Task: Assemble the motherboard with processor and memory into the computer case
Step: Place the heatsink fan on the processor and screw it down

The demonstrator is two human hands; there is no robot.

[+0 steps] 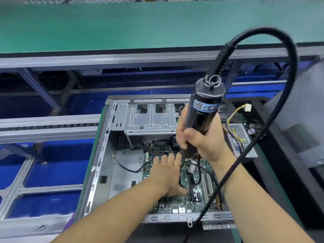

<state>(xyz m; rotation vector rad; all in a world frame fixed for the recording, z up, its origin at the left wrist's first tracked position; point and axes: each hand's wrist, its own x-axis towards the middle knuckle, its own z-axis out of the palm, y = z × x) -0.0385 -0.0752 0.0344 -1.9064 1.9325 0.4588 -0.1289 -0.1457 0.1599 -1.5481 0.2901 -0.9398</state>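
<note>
The case point(112, 137) looks like bare sheet metal, matt grey and stamped with slots. Inside the case, the drive cage point(150, 118) is brighter metal with a dull shine. The board point(177, 200) below the cage is green with a faint gloss. The driver point(203, 113), above the board, has a glossy black plastic body with a blue paper-like label. Its cable point(287, 95) is matt black, ribbed near the driver. Behind the case, the belt point(122, 27) is smooth matt green.
</note>
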